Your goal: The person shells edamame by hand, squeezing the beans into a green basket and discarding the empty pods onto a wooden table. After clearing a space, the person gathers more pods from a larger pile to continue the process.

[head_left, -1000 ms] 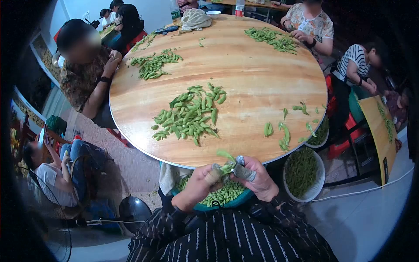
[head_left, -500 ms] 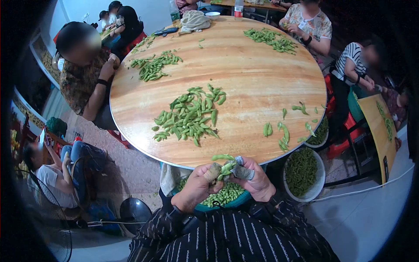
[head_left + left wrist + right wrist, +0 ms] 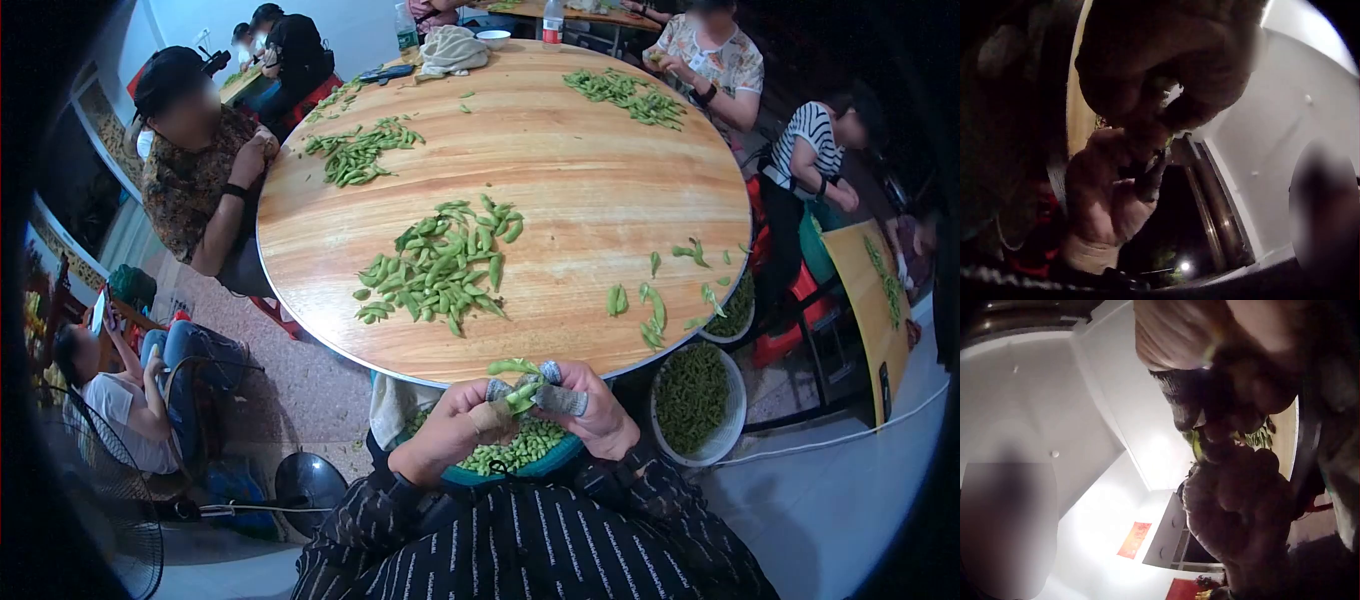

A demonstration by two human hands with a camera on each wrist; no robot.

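Green pods (image 3: 520,396) are pinched between both hands, just past the near table edge. The left hand (image 3: 452,428), with tan wrapping on its thumb, grips them from the left. Grey sleeves cover fingers of the right hand (image 3: 592,412), which holds the pods from the right. Below the hands, a green basin (image 3: 545,461) holds shelled beans (image 3: 500,452), partly hidden by the hands. Both wrist views are dark; a pod (image 3: 1197,447) shows between the fingers in the right wrist view.
A pile of pods (image 3: 435,265) lies on the round table (image 3: 560,200), with a few loose pods (image 3: 653,315) to the right. A white basket (image 3: 735,405) of dark green pods stands right of the basin. Seated people surround the table; a fan (image 3: 110,500) is at lower left.
The pods between the hands have shifted and tilted slightly, and the left thumb has turned over them. Both hands keep hold near the same place. The head view has moved slightly.
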